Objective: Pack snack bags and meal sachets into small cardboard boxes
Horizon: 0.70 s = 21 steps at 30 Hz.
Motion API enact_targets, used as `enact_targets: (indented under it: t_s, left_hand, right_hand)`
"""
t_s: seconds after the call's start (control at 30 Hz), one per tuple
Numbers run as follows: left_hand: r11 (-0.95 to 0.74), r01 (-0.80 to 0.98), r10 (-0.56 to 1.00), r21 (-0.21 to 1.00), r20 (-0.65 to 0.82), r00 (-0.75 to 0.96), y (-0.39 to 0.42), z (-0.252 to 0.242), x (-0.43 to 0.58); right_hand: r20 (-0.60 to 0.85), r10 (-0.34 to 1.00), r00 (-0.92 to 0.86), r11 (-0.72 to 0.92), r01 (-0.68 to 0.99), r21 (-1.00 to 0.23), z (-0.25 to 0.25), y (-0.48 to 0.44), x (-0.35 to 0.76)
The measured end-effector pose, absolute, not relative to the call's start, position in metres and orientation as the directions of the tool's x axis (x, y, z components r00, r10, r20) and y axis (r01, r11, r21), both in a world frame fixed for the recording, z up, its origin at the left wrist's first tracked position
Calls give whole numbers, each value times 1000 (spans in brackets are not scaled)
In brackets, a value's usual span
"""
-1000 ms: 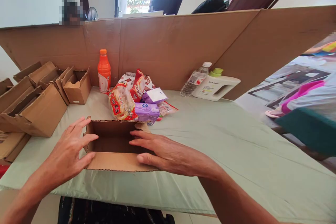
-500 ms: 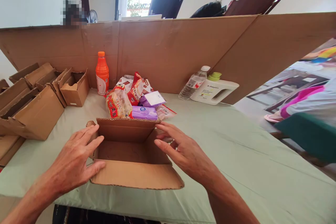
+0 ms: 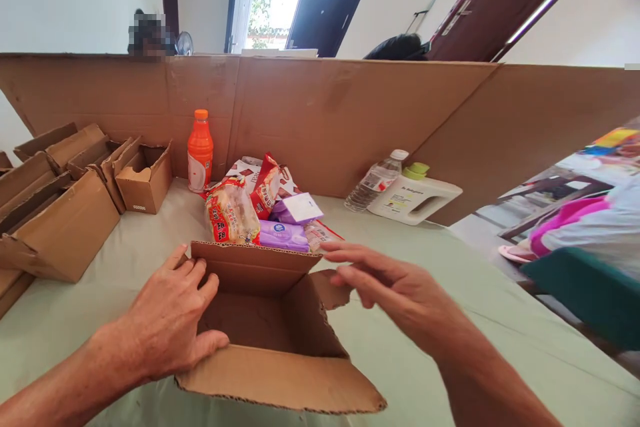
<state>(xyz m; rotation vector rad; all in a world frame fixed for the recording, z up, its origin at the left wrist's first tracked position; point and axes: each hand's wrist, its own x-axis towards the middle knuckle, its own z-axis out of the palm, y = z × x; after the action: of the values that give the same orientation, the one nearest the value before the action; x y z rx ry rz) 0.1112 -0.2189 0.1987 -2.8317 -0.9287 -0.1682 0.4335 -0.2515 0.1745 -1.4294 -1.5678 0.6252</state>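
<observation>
Here the box [image 3: 280,373] lies between both hands [image 3: 167,320].

On my feed, the white handled jug [image 3: 389,201] bears a dark Latin-lettered brand line, too soft for me to spell with certainty. I see Chinese characters on the clear-and-red food bag [image 3: 233,213] and white lettering in the purple tissue pack's [image 3: 295,237] blue roundel [image 3: 279,228], all too small to read.

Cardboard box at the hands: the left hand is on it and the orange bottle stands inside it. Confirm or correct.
Not inside: the head view shows the orange bottle standing outside the cardboard box, beyond it. The left hand is on the box.
</observation>
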Motion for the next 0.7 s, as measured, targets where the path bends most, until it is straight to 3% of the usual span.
enact_targets:
  t_s: [0.07, 0.17, 0.33, 0.4, 0.6, 0.7]
  left_hand:
    - [-795, 603, 585, -62, 184, 790, -219, 196, 110]
    - [-804, 594, 572, -36, 227, 788, -220, 194, 107]
    - [-770, 638, 619, 7, 251, 744, -223, 191, 102]
    - [-755, 656, 642, 25, 233, 730, -225, 190, 99]
    - [-737, 675, 671, 49, 182, 719, -228, 191, 96]
    - [-741, 671, 665, 33, 183, 724, -226, 189, 95]
  right_hand:
    - [295, 946, 136, 168, 573, -802, 192, -234, 435]
    - [231, 971, 53, 138, 666, -733, 205, -186, 423]
    - [-93, 980, -177, 68, 733, -677, 173, -97, 381]
    - [-124, 971, -206, 71, 736, -673, 156, -79, 367]
    - [88, 976, -199, 203, 690, -695, 172, -91, 362]
    - [369, 922, -120, 361, 614, -702, 209, -122, 379]
